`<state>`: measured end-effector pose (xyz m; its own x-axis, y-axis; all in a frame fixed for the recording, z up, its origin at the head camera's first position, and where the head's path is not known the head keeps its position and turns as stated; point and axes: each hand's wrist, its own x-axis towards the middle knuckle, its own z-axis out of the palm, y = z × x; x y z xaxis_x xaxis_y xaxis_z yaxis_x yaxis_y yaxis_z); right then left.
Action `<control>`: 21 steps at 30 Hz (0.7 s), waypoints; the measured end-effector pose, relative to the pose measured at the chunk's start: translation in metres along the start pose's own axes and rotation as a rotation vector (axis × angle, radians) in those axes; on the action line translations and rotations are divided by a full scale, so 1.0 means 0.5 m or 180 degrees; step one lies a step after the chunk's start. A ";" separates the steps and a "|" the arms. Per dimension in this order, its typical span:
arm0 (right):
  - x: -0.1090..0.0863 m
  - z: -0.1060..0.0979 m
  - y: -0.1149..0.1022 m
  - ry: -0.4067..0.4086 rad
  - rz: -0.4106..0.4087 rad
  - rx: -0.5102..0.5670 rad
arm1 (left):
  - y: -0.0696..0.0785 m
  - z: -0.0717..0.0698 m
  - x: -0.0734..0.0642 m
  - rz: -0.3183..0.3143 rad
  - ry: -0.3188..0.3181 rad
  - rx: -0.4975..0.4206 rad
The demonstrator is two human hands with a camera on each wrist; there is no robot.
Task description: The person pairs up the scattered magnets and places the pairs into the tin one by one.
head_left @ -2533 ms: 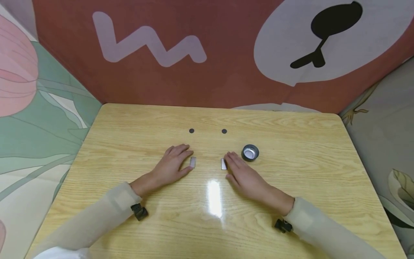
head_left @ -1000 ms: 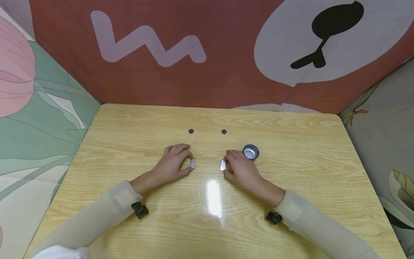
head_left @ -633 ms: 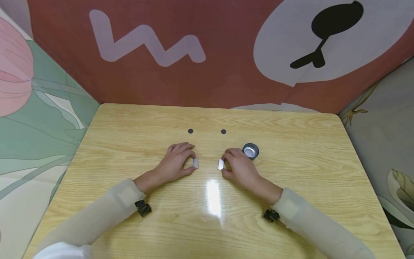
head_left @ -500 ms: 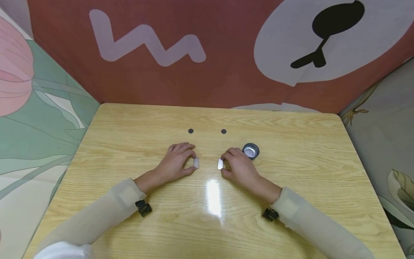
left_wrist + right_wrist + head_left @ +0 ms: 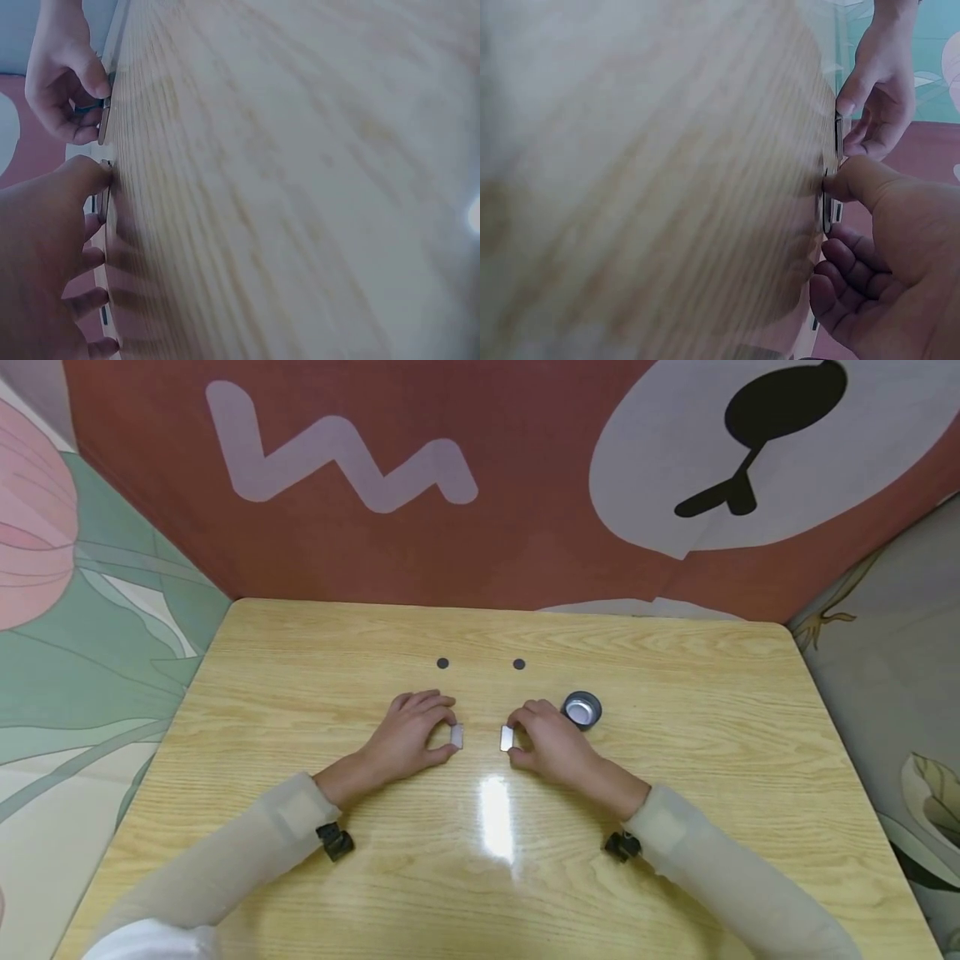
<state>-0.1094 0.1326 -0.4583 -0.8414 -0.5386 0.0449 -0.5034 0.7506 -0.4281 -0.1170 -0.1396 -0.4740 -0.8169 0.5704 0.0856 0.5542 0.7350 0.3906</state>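
Observation:
My left hand (image 5: 405, 739) pinches a small, flat silver-grey rectangular piece (image 5: 457, 736) by its two short ends, between thumb and forefinger. Facing it, my right hand (image 5: 555, 743) pinches a similar rectangular piece (image 5: 507, 738), shiny on top, in the same way. Both pieces are low at the tabletop with a short gap between them. In the right wrist view, the right-hand piece (image 5: 827, 206) appears thin and edge-on. The other fingers of my left hand (image 5: 37, 247) reach down to the wood in the left wrist view. What the pieces are cannot be told.
Two dark round discs (image 5: 443, 663) (image 5: 519, 664) lie farther back on the wooden table (image 5: 675, 760). A small round dark-rimmed cup (image 5: 581, 711) with a silvery inside stands right beside my right hand. Patterned walls (image 5: 525, 560) border the table.
The right hand's flat fingers have bent and taken hold of the right piece. Both hands have shifted inward with their pieces, narrowing the gap. The discs and cup stay in place.

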 end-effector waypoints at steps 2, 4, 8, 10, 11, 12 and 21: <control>0.004 -0.001 0.001 -0.0029 -0.0010 -0.0001 | 0.000 0.000 0.002 0.0020 0.0024 0.0017; 0.008 -0.001 0.002 -0.0052 -0.0031 0.0011 | 0.002 0.000 0.003 0.0035 0.0045 0.0022; 0.012 0.000 0.002 -0.0055 -0.0085 0.0003 | 0.008 -0.001 0.005 0.0032 0.0039 0.0001; 0.014 0.001 0.002 -0.0058 -0.0095 -0.0002 | 0.012 -0.002 0.007 0.0016 0.0023 -0.0011; 0.015 0.000 0.001 -0.0059 -0.0095 -0.0010 | 0.013 -0.003 0.007 0.0010 0.0018 -0.0008; 0.015 0.000 0.000 -0.0062 -0.0097 -0.0018 | 0.014 -0.003 0.008 0.0002 0.0014 -0.0005; 0.024 0.000 0.000 -0.0089 -0.0095 -0.0004 | 0.013 0.003 0.012 0.0040 0.0096 0.0039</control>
<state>-0.1195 0.1264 -0.4577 -0.8201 -0.5713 0.0325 -0.5285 0.7344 -0.4258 -0.1182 -0.1307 -0.4724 -0.8142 0.5684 0.1182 0.5662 0.7325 0.3781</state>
